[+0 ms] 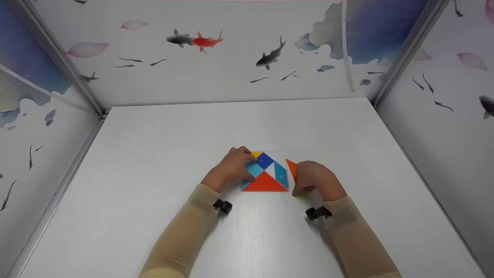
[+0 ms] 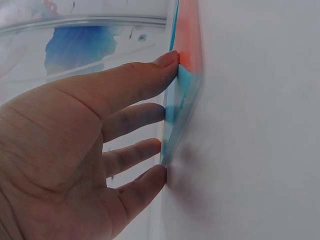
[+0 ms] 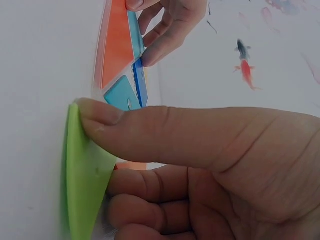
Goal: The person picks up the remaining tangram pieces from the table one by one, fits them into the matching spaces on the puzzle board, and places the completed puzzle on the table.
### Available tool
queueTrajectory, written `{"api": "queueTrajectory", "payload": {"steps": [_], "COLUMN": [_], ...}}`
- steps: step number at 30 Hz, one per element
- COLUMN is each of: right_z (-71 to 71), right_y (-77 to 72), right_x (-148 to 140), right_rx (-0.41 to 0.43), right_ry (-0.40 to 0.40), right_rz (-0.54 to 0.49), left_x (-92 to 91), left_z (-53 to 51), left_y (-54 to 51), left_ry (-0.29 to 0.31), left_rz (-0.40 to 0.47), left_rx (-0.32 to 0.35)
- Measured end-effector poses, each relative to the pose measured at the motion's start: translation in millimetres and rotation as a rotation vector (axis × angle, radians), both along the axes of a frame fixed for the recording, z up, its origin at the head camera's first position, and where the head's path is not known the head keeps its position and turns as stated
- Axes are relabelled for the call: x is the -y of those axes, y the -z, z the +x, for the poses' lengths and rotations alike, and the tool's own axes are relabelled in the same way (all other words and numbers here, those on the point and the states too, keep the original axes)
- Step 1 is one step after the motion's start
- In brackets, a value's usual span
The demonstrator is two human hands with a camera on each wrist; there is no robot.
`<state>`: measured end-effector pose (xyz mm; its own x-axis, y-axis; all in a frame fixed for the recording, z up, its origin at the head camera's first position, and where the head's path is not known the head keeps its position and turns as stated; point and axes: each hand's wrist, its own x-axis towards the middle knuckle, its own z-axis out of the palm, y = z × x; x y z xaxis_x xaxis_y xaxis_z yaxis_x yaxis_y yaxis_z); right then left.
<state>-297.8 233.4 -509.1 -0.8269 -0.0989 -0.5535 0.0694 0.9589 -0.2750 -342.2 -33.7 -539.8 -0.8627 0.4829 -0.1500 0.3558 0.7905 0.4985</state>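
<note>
A flat tray of coloured shapes holds a large red-orange triangle (image 1: 265, 183), a dark blue square (image 1: 264, 161), a light blue piece (image 1: 253, 170), a yellow piece (image 1: 256, 154) and a blue parallelogram (image 1: 281, 175). White shows between the square and parallelogram. My left hand (image 1: 231, 166) lies at the tray's left side, its fairly straight fingers (image 2: 145, 112) touching tray and pieces. Right of the tray, my right hand (image 1: 317, 178) has its thumb against a green piece (image 3: 85, 175), other fingers curled beside it. Partly behind this hand is an orange piece (image 1: 291, 168), outside the tray.
A white table (image 1: 173, 135) lies beneath. Printed panels with fish and petals stand at its back (image 1: 231, 77), left (image 1: 50, 154) and right (image 1: 436, 127). Each wrist wears a small black device.
</note>
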Motion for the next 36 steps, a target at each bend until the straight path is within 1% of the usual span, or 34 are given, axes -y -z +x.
{"api": "queueTrajectory", "payload": {"steps": [7, 14, 16, 19, 21, 26, 29, 31, 36], "right_z": [-0.9, -6.9, -8.8, -11.3, -12.8, -17.9, -20.6, -21.5, -22.5], "right_y": [0.3, 0.1, -1.0, -2.7, -2.4, 4.4, 8.7, 10.3, 8.5], "right_x": [-5, -14, -17, -22, -26, -34, -36, -36, -33], "right_rx": [-0.017, 0.019, 0.022, 0.029, 0.039, 0.063, 0.072, 0.075, 0.057], "right_ry": [-0.01, 0.021, 0.018, 0.012, -0.006, -0.06, -0.058, -0.044, -0.056], "right_rz": [0.035, -0.007, -0.02, -0.056, -0.097, -0.214, -0.259, -0.28, -0.353], "left_x": [-2.0, -1.8, -1.5, -1.2, -1.1, -0.6, -0.8, -1.0, -0.9], "left_z": [2.5, 3.1, 2.8, 2.3, 1.8, 0.5, 0.5, 0.5, 0.3], "left_y": [-0.1, 2.1, 2.4, 2.5, 2.6, 4.2, 4.2, 3.7, 2.4], "left_ry": [-0.029, -0.026, -0.029, -0.029, -0.02, 0.001, -0.002, -0.006, -0.014], "left_rz": [0.009, -0.001, 0.001, 0.005, 0.001, -0.016, -0.018, -0.017, -0.015], "left_rx": [0.01, 0.009, 0.008, 0.007, 0.002, -0.011, -0.005, -0.001, 0.0]}}
